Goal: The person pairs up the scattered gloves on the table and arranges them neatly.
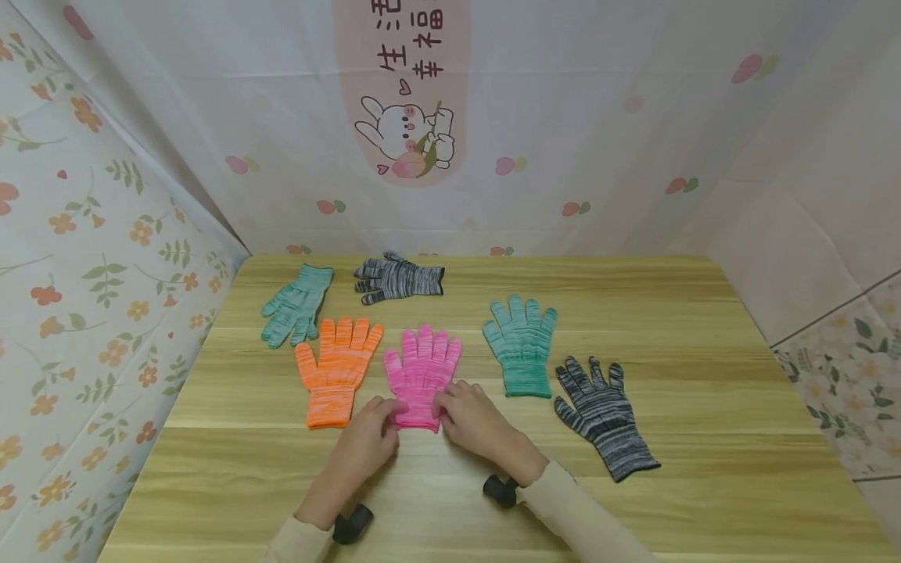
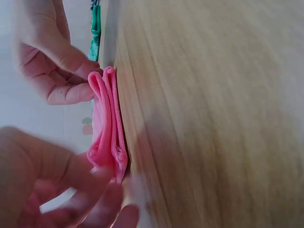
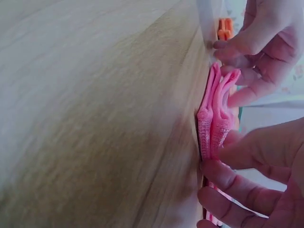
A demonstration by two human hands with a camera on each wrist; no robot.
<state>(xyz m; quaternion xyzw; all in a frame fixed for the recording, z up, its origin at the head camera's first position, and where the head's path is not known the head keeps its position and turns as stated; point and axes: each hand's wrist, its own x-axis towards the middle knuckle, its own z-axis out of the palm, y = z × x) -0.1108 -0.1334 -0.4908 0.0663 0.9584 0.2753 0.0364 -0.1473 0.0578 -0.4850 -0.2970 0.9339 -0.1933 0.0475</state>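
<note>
Two pink knit gloves lie stacked on the table, fingers pointing away; both wrist views show their two cuffs one over the other. My right hand pinches the cuff's right edge between thumb and fingers, also seen in the right wrist view, where the near hand has its fingertips at the cuff. At the cuff's left edge is my left hand, its fingers loosely bent and touching the fabric. In the left wrist view that hand is blurred, thumb and fingers apart.
An orange glove lies left of the pink ones. Green gloves lie at the back left and to the right. Grey-black gloves lie at the back and far right. A printed curtain hangs behind the wooden table.
</note>
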